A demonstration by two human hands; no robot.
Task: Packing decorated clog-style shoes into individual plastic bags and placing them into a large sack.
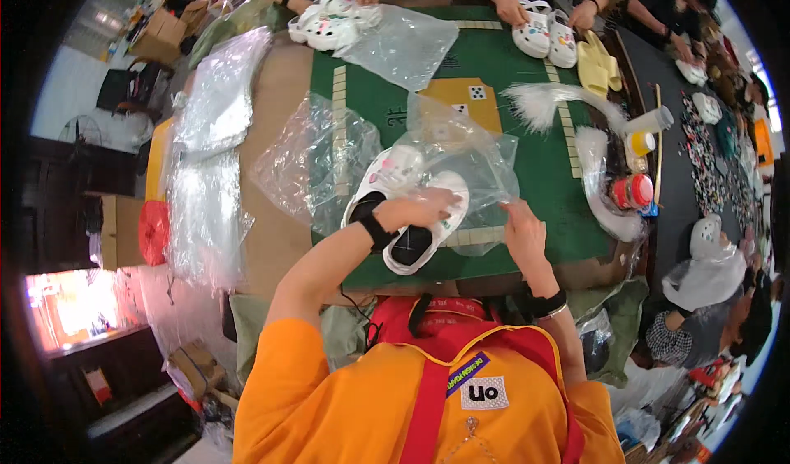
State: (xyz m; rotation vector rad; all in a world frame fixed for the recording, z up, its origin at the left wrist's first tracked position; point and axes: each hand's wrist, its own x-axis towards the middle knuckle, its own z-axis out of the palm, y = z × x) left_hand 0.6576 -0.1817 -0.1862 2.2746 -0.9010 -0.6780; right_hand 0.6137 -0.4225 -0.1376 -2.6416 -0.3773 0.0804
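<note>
Two white clogs with dark insoles lie side by side before me on the table. My left hand point(421, 207) lies across the right clog point(438, 237), its fingers gripping the upper near the opening. Colourful charms dot the left clog point(397, 166), which sits just beyond that hand. A clear plastic bag point(473, 163) spreads over and beside the toes of the pair. My right hand point(524, 237) pinches the bag's near right edge. Another crumpled clear bag point(309, 163) lies left of the clogs.
Clear bags are stacked point(210, 209) at the left. A red-lidded jar point(632, 191), a yellow-and-white cup point(640, 143) and white plastic strands point(551, 106) stand or lie right. Opposite, people handle white clogs point(545, 36) beside yellow slippers point(598, 62).
</note>
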